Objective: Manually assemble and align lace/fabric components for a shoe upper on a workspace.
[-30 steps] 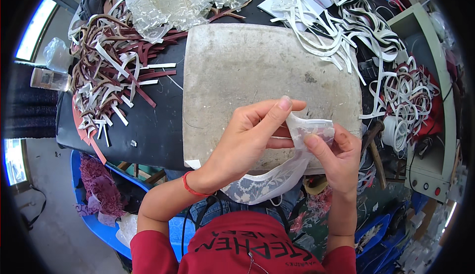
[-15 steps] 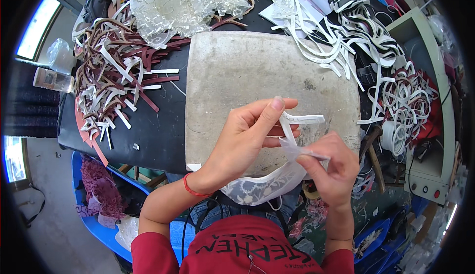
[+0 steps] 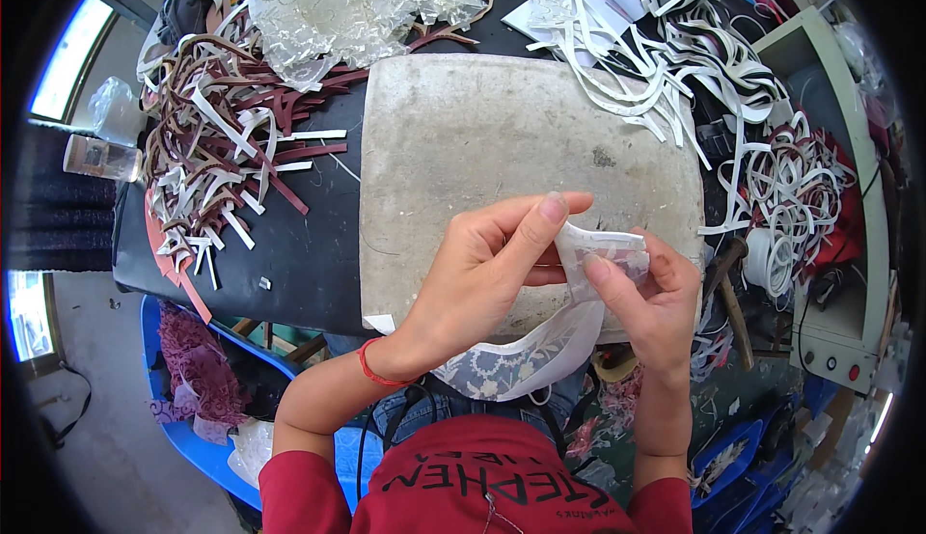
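Both my hands are over the near part of a worn grey board, holding a sheer white lace piece with a floral pattern. My left hand pinches it between thumb and fingers near a narrow white band along its upper edge. My right hand grips the other end, thumb in front and fingers behind. Between the hands the fabric is spread, and the rest curves down toward my lap. Fingers of my left hand partly hide its corner.
Brown and white strips are heaped at left, below clear glittery sheeting. White strips lie at the far right, near coiled strips. A hammer is at the right edge. A blue tub stands lower left.
The right hand has shifted its grip from the bunched fabric to the end of the band. The fabric between the hands is now opened out. My left hand has hardly moved.
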Demonstrator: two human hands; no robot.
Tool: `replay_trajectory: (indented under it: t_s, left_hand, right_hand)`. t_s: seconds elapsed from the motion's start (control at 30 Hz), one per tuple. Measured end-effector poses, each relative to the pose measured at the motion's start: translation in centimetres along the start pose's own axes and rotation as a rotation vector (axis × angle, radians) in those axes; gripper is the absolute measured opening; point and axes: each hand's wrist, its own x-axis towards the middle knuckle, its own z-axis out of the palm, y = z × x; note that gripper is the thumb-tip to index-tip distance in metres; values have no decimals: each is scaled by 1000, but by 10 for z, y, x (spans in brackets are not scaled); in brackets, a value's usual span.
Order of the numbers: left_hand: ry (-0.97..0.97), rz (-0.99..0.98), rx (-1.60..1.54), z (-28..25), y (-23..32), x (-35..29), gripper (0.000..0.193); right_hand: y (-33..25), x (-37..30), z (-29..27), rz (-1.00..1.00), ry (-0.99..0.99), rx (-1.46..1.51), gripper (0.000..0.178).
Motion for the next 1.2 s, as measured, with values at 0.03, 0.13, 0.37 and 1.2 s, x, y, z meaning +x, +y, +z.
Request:
replay_trajectory:
  t_s: [0.03,0.13,0.37,1.2]
  left_hand:
    - [-5,7,7,1,0,-1,43]
    - [-7,18,12,0,-1,-3,43]
    - [11,102,55,1,-9,-6,35]
    - [139,105,80,-2,-19,4,32]
  right_hand:
    - [0,0,1,23,9,-1,11]
    - [0,2,3,3,17,-8,11]
    - [2,1,4,-20,24,-56,8]
    - [36,0,22,-873,291,-563,24]
